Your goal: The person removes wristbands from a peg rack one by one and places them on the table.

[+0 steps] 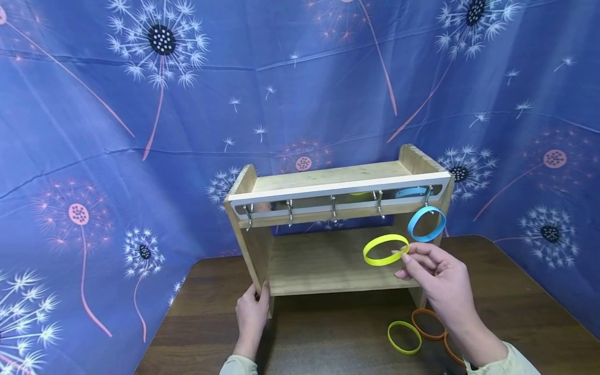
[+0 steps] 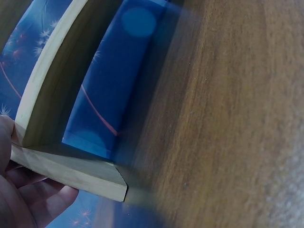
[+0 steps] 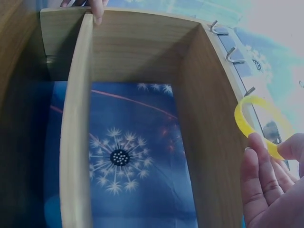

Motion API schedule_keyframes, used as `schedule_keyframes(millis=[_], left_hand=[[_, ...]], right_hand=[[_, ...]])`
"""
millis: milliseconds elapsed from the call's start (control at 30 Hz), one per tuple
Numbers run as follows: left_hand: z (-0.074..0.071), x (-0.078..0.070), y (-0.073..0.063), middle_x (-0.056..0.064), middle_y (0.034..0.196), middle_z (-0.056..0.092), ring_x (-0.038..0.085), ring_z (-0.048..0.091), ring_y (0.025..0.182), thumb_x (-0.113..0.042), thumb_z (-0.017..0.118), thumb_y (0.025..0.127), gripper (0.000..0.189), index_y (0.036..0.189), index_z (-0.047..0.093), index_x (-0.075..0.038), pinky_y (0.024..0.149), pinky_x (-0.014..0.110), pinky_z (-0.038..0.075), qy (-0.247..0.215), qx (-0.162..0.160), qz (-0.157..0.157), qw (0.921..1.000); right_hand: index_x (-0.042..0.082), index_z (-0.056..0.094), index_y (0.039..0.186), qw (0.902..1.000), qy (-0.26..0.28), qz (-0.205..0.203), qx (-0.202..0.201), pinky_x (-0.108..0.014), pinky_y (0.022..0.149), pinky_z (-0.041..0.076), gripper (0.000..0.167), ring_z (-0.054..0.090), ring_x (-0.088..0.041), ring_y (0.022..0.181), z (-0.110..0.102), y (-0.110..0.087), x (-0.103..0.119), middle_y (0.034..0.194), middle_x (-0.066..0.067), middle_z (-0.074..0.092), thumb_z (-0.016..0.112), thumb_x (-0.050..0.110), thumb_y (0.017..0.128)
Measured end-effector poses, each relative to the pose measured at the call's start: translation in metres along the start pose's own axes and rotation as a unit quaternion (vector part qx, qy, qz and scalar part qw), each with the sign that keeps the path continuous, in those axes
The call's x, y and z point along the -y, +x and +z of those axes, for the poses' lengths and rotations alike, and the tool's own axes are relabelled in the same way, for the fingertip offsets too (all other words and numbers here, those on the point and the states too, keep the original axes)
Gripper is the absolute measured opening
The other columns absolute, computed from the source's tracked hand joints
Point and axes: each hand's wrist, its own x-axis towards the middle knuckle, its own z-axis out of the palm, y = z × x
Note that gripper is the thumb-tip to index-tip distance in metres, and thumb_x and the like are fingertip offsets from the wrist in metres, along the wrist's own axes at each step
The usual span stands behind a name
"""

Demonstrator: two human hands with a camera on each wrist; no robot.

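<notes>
A yellow wristband (image 1: 385, 262) is pinched between thumb and fingers of my right hand (image 1: 442, 278), held in front of the wooden rack's lower shelf. In the right wrist view the yellow band (image 3: 244, 124) stands near the hooks. My left hand (image 1: 252, 315) grips the left side panel of the wooden rack (image 1: 323, 260) low down; the left wrist view shows its fingers (image 2: 52, 204) around the panel edge. Along the rack's front is a metal strip with several hooks (image 1: 334, 209). A blue wristband (image 1: 412, 225) hangs on the rightmost hook.
On the brown table (image 1: 328, 338), a yellow-green wristband (image 1: 404, 350) and an orange wristband (image 1: 417, 324) lie front right. Another orange band (image 1: 451, 350) is partly covered by the right forearm. A blue dandelion-print cloth (image 1: 300, 94) hangs behind the rack.
</notes>
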Motion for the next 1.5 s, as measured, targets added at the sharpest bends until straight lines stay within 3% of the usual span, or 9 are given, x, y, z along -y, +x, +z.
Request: schedule_keyframes(millis=[333, 567, 800, 1133, 1500], left_hand=[[-0.002, 0.000, 0.001, -0.004, 0.052, 0.047, 0.020, 0.047, 0.052, -0.035, 0.065, 0.092, 0.035, 0.064, 0.055, -0.018, 0.050, 0.036, 0.035, 0.000, -0.002, 0.000, 1.0000], [-0.003, 0.000, 0.002, -0.003, 0.054, 0.048, 0.022, 0.047, 0.053, -0.037, 0.064, 0.093, 0.035, 0.064, 0.055, -0.018, 0.050, 0.036, 0.034, 0.007, 0.007, -0.010, 0.9999], [-0.003, -0.001, 0.002, -0.003, 0.055, 0.050, 0.020, 0.048, 0.054, -0.036, 0.063, 0.093, 0.034, 0.066, 0.057, -0.017, 0.051, 0.037, 0.036, 0.004, 0.005, -0.001, 1.0000], [-0.002, -0.001, 0.001, -0.003, 0.054, 0.048, 0.022, 0.046, 0.054, -0.036, 0.064, 0.093, 0.036, 0.063, 0.055, -0.017, 0.051, 0.037, 0.035, 0.007, 0.007, 0.000, 1.0000], [0.000, 0.001, 0.000, -0.004, 0.053, 0.047, 0.021, 0.045, 0.053, -0.036, 0.064, 0.093, 0.037, 0.063, 0.053, -0.018, 0.051, 0.036, 0.034, 0.006, 0.007, 0.001, 1.0000]], right_hand=[[-0.012, 0.058, 0.110, 0.9996, 0.000, 0.028, -0.002, -0.027, 0.067, 0.055, 0.021, 0.068, -0.019, 0.065, -0.014, -0.013, -0.009, 0.084, -0.007, 0.073, 0.064, -0.001, 0.092], [-0.002, 0.063, 0.107, 0.9988, 0.018, 0.046, 0.007, -0.029, 0.066, 0.055, 0.014, 0.069, -0.019, 0.065, -0.023, -0.021, -0.015, 0.085, -0.007, 0.073, 0.062, -0.002, 0.092], [-0.012, 0.059, 0.105, 0.9986, 0.012, 0.052, 0.004, -0.029, 0.065, 0.055, 0.016, 0.068, -0.021, 0.063, -0.030, -0.029, -0.021, 0.083, -0.008, 0.073, 0.063, -0.004, 0.092], [-0.009, 0.059, 0.105, 0.9909, -0.069, 0.115, 0.012, -0.029, 0.065, 0.055, 0.020, 0.069, -0.021, 0.064, -0.043, -0.046, -0.032, 0.082, -0.007, 0.073, 0.066, 0.005, 0.092], [-0.009, 0.059, 0.106, 0.9782, -0.105, 0.179, 0.007, -0.030, 0.065, 0.055, 0.023, 0.068, -0.025, 0.064, -0.055, -0.066, -0.050, 0.082, -0.006, 0.072, 0.066, 0.009, 0.093]])
